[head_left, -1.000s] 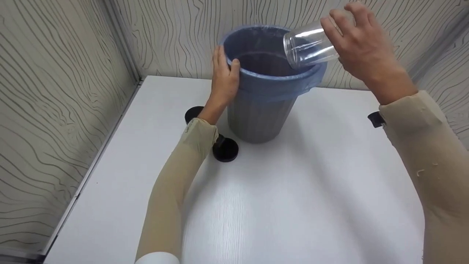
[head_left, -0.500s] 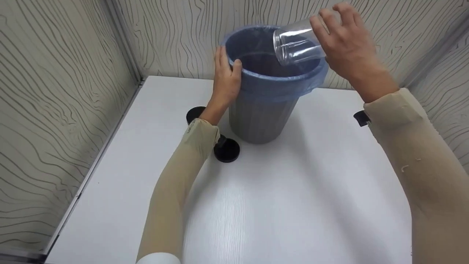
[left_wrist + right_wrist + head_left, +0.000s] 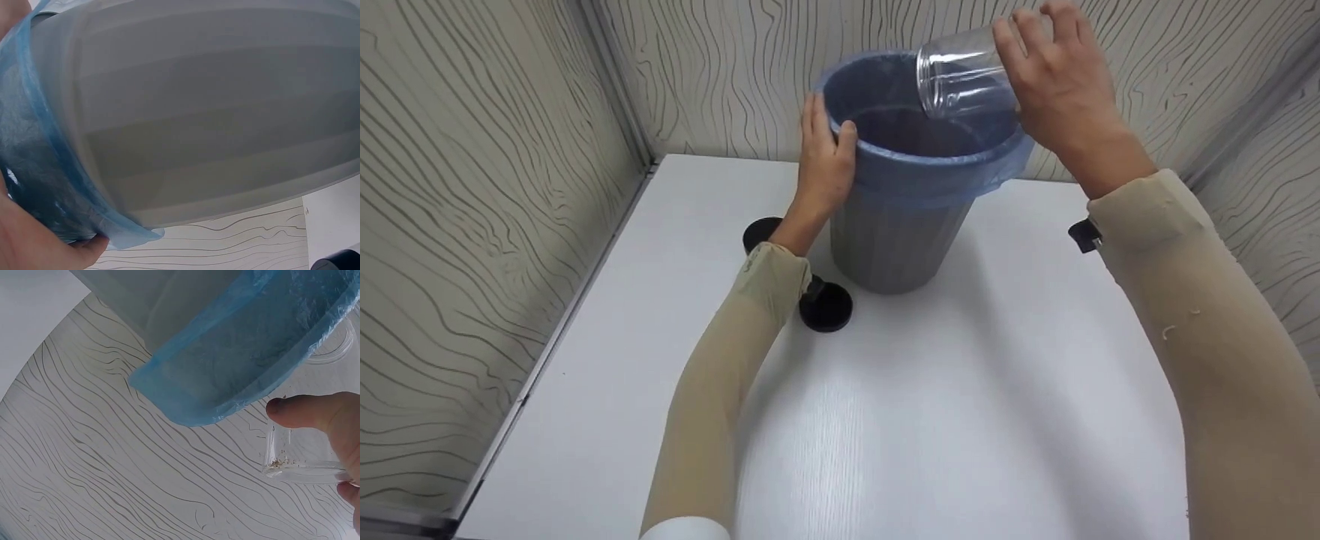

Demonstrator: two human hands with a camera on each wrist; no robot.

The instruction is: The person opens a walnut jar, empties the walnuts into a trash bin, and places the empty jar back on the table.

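Note:
A grey ribbed trash can [image 3: 896,247] stands upright at the back of the white table, a blue bag [image 3: 930,180] folded over its rim. My left hand [image 3: 825,165] rests against the can's left side over the bag, its fingers and thumb fairly straight. My right hand [image 3: 1061,86] grips a clear jar [image 3: 964,75] around its base end. Tilted sideways, the jar points its mouth left and slightly down over the can's opening. Small brown crumbs [image 3: 277,463] cling inside near the jar's base in the right wrist view. The can's bottom inside is too dark to make out.
Two black round lid-like discs lie left of the can: the nearer disc [image 3: 826,311] sits just beside its base, and the farther disc [image 3: 757,231] is partly behind my left wrist. Wood-grain patterned panels [image 3: 720,90] enclose the table at the back and sides.
My right hand has moved left with the jar, bringing its mouth further over the can, and has risen slightly. My left hand and the can have shifted barely to the right in view.

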